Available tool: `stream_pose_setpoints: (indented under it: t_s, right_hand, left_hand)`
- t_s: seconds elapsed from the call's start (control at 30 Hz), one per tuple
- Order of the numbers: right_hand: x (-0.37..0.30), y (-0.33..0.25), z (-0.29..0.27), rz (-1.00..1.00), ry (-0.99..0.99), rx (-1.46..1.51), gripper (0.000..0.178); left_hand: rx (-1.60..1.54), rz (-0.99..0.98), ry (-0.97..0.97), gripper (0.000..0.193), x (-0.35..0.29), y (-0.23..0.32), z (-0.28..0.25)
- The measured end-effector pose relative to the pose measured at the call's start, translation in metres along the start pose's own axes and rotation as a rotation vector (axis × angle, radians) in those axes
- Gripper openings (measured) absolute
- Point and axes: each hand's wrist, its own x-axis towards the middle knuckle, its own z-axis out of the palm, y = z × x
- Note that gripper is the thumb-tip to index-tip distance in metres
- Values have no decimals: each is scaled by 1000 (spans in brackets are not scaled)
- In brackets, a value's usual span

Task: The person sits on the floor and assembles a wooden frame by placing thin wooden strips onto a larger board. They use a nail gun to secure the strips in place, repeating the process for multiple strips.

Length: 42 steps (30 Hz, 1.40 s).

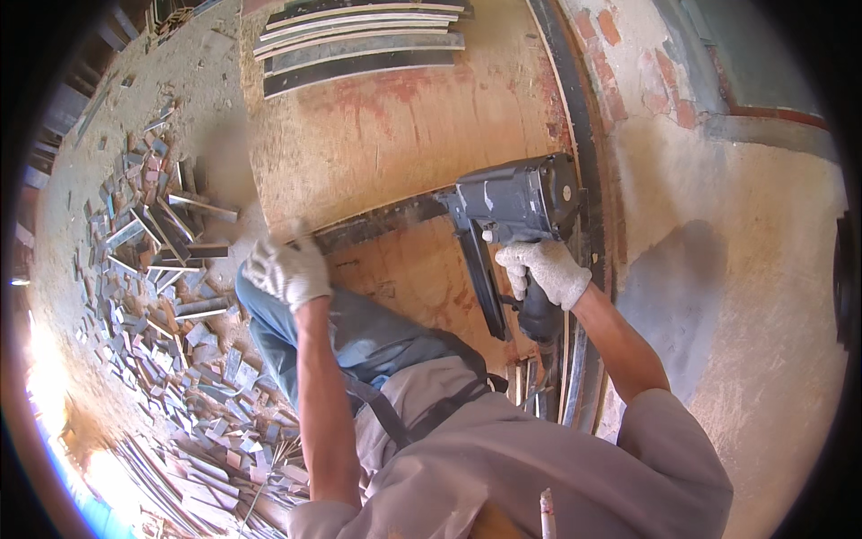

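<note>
My right hand (549, 271), in a pale knit glove, is closed around the handle of a black nail gun (507, 202). The gun's nose points left and meets or hangs just over the dark wooden strip (382, 223) lying across the plywood board (395, 135). Its long magazine slants down toward my lap. My left hand (292, 272), gloved too, is at the strip's left end, above my knee. Its fingers are smeared by motion, so whether they grip the strip is unclear.
Several dark-faced wood strips (359, 45) lie stacked at the board's far end. A dark rail (579, 99) runs along the right, beside a worn plaster wall (763, 216). Heaped wood offcuts (171, 242) cover the floor at left. Long thin slats (180, 485) lie at lower left.
</note>
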Motion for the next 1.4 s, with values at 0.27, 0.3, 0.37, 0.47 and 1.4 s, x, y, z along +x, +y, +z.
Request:
stream_pose_setpoints:
  t_s: [0.27,0.3,0.37,0.47,1.4]
  right_hand:
    - [-9,16,-2,-68,-13,11,27]
    - [-14,22,-7,-67,20,-31,24]
    - [-22,32,-11,-48,48,-44,25]
    - [-33,29,-6,-77,26,-159,31]
    - [-15,61,29,-116,-23,-290,13]
  left_hand:
    - [-129,-79,-555,58,18,-31,1]
    - [-370,-296,-520,55,19,-6,-24]
    - [-661,-503,-578,50,-1,11,-29]
    - [-1144,-861,-725,39,-37,9,3]
    - [-1373,-1219,-946,26,-57,50,-20]
